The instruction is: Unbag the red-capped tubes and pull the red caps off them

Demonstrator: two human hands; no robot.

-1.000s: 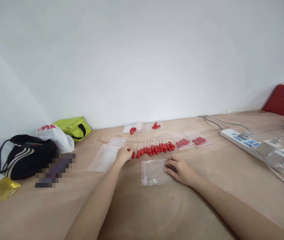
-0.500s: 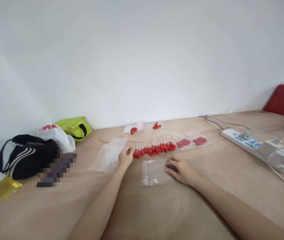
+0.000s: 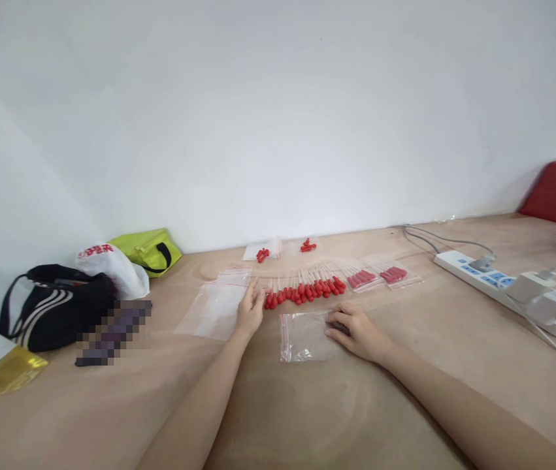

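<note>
We locate the sticks [image 3: 306,289] in a row, red ends toward us, short of the worktop's [image 3: 287,418] far edge. The left hand [image 3: 249,313] sits at the row's left end; we cannot tell whether its fingers grip a stick. The right hand [image 3: 359,333] rests on the clear bag's [image 3: 303,333] right end, thumb and fingers narrowly parted.
</note>
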